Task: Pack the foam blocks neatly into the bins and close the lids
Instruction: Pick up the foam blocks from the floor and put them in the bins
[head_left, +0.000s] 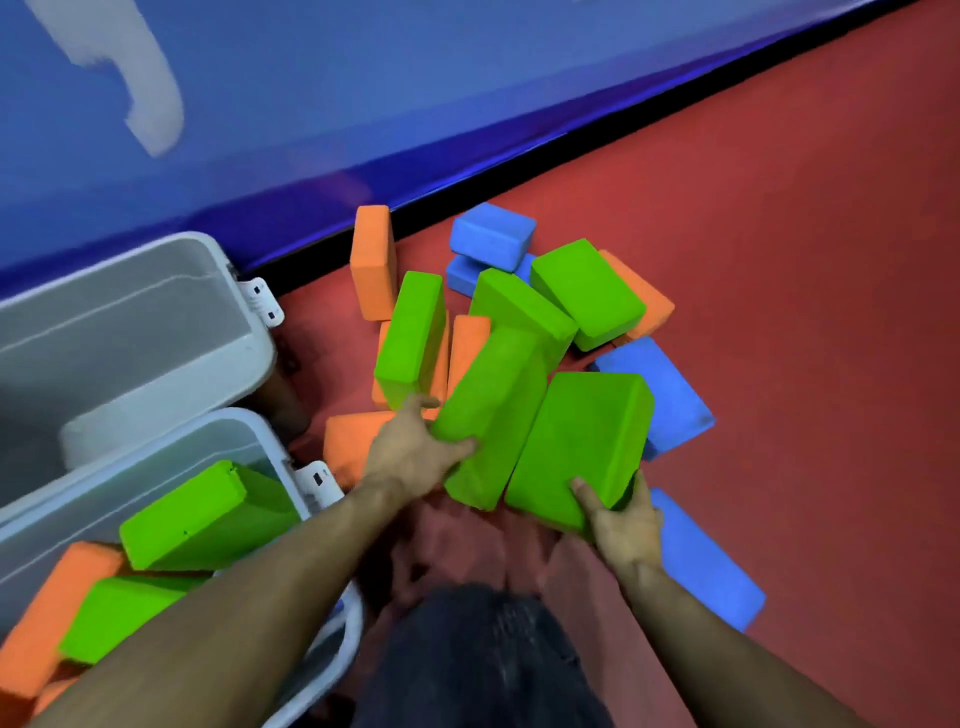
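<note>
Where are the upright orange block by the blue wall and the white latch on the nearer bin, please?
upright orange block (372, 262), head view, front face.
white latch (318, 480), head view, its middle.

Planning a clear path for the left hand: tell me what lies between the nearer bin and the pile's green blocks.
In the head view, an orange block lies on the red floor between the nearer bin and the green block that the left hand holds.

I see a red floor (779, 218) meeting a glossy blue padded wall (363, 78) bearing a blurred white marking (140, 78).
</note>
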